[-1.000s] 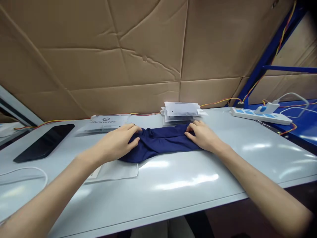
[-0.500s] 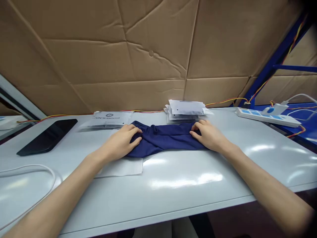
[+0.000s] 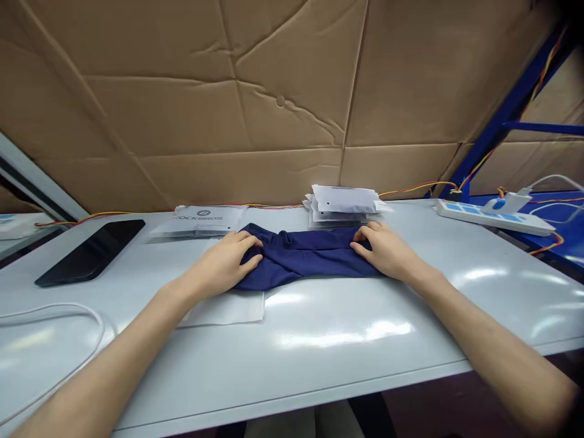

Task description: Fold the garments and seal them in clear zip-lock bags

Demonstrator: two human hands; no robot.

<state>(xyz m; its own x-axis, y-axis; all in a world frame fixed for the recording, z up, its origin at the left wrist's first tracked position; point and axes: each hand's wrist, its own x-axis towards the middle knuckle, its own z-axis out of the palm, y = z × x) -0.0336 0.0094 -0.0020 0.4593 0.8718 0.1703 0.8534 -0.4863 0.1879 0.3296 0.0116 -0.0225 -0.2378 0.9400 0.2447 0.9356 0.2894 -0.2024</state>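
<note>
A dark blue cloth [image 3: 303, 258] lies bunched across the middle of the pale grey table [image 3: 319, 340]. My left hand [image 3: 225, 263] rests on its left end with the fingers curled into the fabric and the thumb pinching it. My right hand [image 3: 387, 250] lies on the right end, fingers bent and gripping the edge. Under the cloth's left part sits a flat clear plastic bag [image 3: 228, 307].
A stack of white packets [image 3: 344, 204] stands just behind the cloth. A printed bag [image 3: 201, 220] and a black phone [image 3: 93, 250] lie to the left, with a white cable [image 3: 59, 316]. A power strip [image 3: 493, 214] is at the right. Cardboard walls the back.
Both hands have stayed on the cloth's ends. The cloth's top edge has been drawn out a little fuller at the left. The view has shifted slightly.
</note>
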